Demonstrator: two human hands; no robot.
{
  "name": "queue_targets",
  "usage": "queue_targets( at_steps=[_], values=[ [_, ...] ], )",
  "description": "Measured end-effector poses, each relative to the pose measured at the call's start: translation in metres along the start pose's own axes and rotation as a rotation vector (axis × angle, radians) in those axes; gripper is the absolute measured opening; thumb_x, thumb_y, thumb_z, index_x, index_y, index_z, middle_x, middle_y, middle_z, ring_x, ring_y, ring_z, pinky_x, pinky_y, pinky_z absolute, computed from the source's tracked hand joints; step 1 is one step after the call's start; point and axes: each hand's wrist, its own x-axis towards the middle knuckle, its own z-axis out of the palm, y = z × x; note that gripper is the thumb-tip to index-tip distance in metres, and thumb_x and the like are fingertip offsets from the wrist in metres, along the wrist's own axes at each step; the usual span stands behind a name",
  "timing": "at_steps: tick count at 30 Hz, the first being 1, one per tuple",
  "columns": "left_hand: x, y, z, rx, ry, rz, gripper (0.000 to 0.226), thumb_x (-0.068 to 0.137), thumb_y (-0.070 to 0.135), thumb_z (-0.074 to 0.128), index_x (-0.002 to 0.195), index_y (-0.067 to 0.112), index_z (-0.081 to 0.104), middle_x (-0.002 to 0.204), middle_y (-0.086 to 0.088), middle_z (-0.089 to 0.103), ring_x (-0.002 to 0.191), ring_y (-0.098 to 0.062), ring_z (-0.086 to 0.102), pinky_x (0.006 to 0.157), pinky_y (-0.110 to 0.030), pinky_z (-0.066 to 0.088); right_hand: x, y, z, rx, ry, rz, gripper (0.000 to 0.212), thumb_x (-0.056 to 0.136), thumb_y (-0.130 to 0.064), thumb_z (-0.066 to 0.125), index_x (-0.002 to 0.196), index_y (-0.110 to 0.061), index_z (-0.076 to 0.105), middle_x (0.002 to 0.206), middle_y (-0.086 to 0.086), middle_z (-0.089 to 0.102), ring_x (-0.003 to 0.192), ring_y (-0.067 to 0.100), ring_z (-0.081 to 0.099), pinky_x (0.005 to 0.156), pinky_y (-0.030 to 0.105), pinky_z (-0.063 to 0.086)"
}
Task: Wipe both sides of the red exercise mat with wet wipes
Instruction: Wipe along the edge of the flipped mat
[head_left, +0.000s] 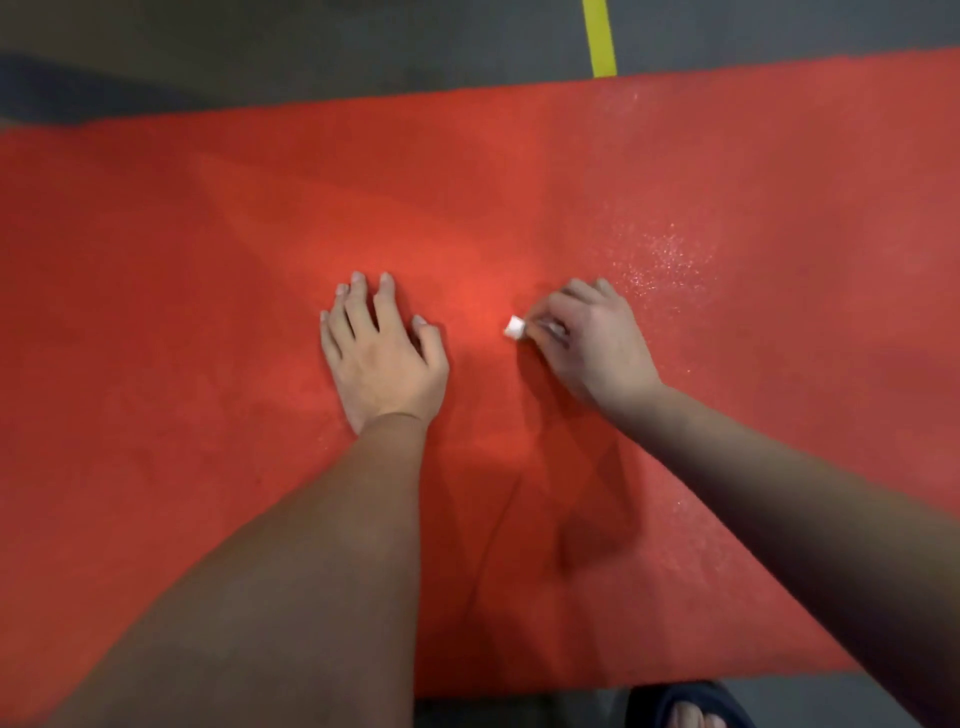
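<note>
The red exercise mat (208, 260) lies flat on the floor and fills most of the head view. My left hand (382, 353) rests palm down on the mat near its middle, fingers spread. Just to the right, my right hand (587, 343) has its fingers curled round a small white wet wipe (514, 327), which pokes out at the fingertips and touches the mat. To the right of that hand, the mat glistens with wet specks.
Grey floor (311, 47) shows beyond the mat's far edge, with a yellow tape line (600, 36) running away from it. At the bottom edge, a foot in a dark sandal (685, 706) stands on the floor just off the mat's near edge.
</note>
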Motion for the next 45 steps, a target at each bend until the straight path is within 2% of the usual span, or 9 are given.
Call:
queue_targets(
  at_steps=[2, 8, 13, 19, 23, 29, 34, 39, 45],
  values=[
    [0.000, -0.001, -0.002, 0.010, -0.015, 0.002, 0.059, 0.088, 0.033, 0.052, 0.143, 0.012, 0.055, 0.152, -0.015, 0.049, 0.143, -0.035, 0.041, 0.121, -0.052, 0.027, 0.013, -0.002, 0.004, 0.017, 0.011, 0.058, 0.007, 0.087, -0.027, 0.065, 0.088, -0.024, 0.071, 0.085, 0.003, 0.061, 0.084, 0.033, 0.055, 0.076, 0.048, 0.048],
    [0.002, -0.001, 0.002, 0.032, -0.012, 0.011, 0.060, 0.088, 0.034, 0.053, 0.143, 0.011, 0.055, 0.151, -0.017, 0.049, 0.142, -0.036, 0.041, 0.120, -0.053, 0.027, 0.010, -0.005, 0.003, 0.004, -0.109, -0.230, 0.007, 0.091, -0.030, 0.067, 0.092, -0.024, 0.070, 0.089, -0.002, 0.061, 0.085, 0.026, 0.054, 0.072, 0.044, 0.047],
    [0.004, 0.000, 0.001, 0.055, -0.027, 0.000, 0.060, 0.086, 0.034, 0.054, 0.142, 0.011, 0.056, 0.150, -0.016, 0.050, 0.142, -0.036, 0.041, 0.120, -0.053, 0.027, 0.078, 0.013, 0.003, -0.019, 0.033, -0.022, 0.018, 0.089, -0.033, 0.057, 0.087, -0.022, 0.071, 0.085, 0.002, 0.058, 0.082, 0.033, 0.054, 0.075, 0.049, 0.047],
    [0.005, 0.001, 0.001, 0.068, -0.037, -0.002, 0.060, 0.087, 0.035, 0.053, 0.142, 0.011, 0.056, 0.151, -0.016, 0.050, 0.143, -0.035, 0.041, 0.121, -0.053, 0.026, 0.090, 0.012, -0.003, -0.094, -0.135, -0.382, 0.013, 0.091, -0.030, 0.059, 0.089, -0.020, 0.067, 0.086, 0.004, 0.058, 0.081, 0.028, 0.054, 0.072, 0.043, 0.046],
    [0.006, 0.001, 0.001, 0.061, -0.046, -0.009, 0.061, 0.087, 0.036, 0.050, 0.142, 0.011, 0.056, 0.151, -0.016, 0.049, 0.143, -0.035, 0.040, 0.121, -0.053, 0.026, 0.155, 0.019, -0.006, -0.096, 0.041, -0.102, 0.026, 0.088, -0.037, 0.054, 0.086, -0.014, 0.067, 0.085, 0.010, 0.059, 0.083, 0.038, 0.055, 0.074, 0.049, 0.047],
    [0.006, 0.001, 0.001, 0.063, -0.050, 0.008, 0.061, 0.087, 0.036, 0.052, 0.143, 0.010, 0.055, 0.151, -0.017, 0.048, 0.143, -0.037, 0.039, 0.121, -0.055, 0.025, 0.171, 0.004, 0.001, -0.090, -0.085, -0.300, 0.028, 0.093, -0.037, 0.052, 0.086, -0.013, 0.066, 0.086, 0.011, 0.061, 0.083, 0.035, 0.057, 0.078, 0.045, 0.048],
    [0.007, 0.001, 0.000, 0.059, -0.052, 0.002, 0.062, 0.087, 0.035, 0.053, 0.142, 0.009, 0.056, 0.151, -0.018, 0.048, 0.144, -0.037, 0.038, 0.121, -0.055, 0.025, 0.215, 0.022, -0.014, -0.136, 0.081, -0.015, 0.026, 0.089, -0.030, 0.054, 0.090, -0.008, 0.068, 0.095, 0.017, 0.062, 0.093, 0.041, 0.057, 0.083, 0.047, 0.045],
    [0.007, 0.001, 0.002, 0.066, -0.052, -0.001, 0.061, 0.087, 0.036, 0.052, 0.142, 0.010, 0.056, 0.152, -0.017, 0.048, 0.145, -0.036, 0.038, 0.121, -0.055, 0.024, 0.229, 0.025, -0.018, -0.174, -0.032, -0.141, 0.026, 0.090, -0.027, 0.056, 0.089, -0.005, 0.070, 0.096, 0.018, 0.063, 0.096, 0.039, 0.057, 0.083, 0.044, 0.045],
    [0.005, 0.000, 0.001, 0.049, -0.044, 0.006, 0.062, 0.087, 0.036, 0.052, 0.143, 0.010, 0.056, 0.152, -0.017, 0.048, 0.145, -0.037, 0.038, 0.121, -0.055, 0.025, 0.240, 0.055, -0.036, -0.113, 0.069, 0.091, 0.022, 0.088, -0.014, 0.056, 0.094, -0.009, 0.076, 0.099, 0.019, 0.065, 0.093, 0.036, 0.061, 0.082, 0.034, 0.041]
  ],
)
